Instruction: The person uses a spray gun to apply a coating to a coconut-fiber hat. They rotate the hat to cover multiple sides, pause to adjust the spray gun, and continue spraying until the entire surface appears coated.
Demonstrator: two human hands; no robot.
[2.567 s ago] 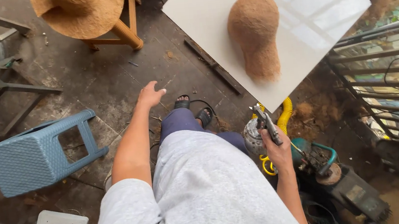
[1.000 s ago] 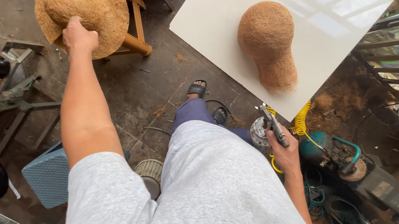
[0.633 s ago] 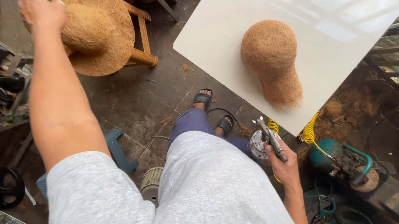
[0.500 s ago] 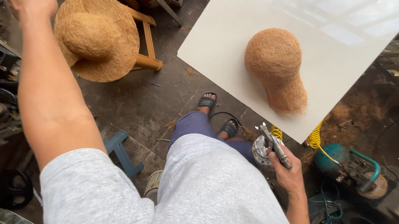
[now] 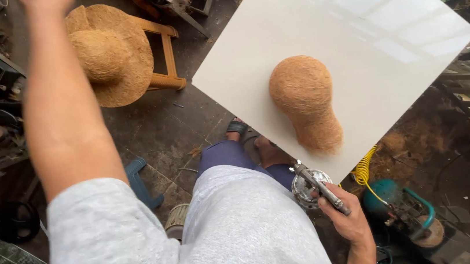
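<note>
1 metal spray gun [image 5: 317,187] sits gripped in my right hand [image 5: 346,222], low beside a white tile [image 5: 389,46] bearing a coir mould [image 5: 304,101]. My left hand [image 5: 47,1] reaches up past the coir hat [image 5: 104,52] on a wooden stool [image 5: 166,58]; I cannot tell its grip.

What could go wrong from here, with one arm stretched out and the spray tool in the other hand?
The left hand reaches far past the straw hat on the wooden stool; leaning further may cost balance. The right hand holds the metal spray tool close under the white board's edge, so it might knock the board and shift the fibre form. The yellow coiled hose near the feet might snag.
</note>
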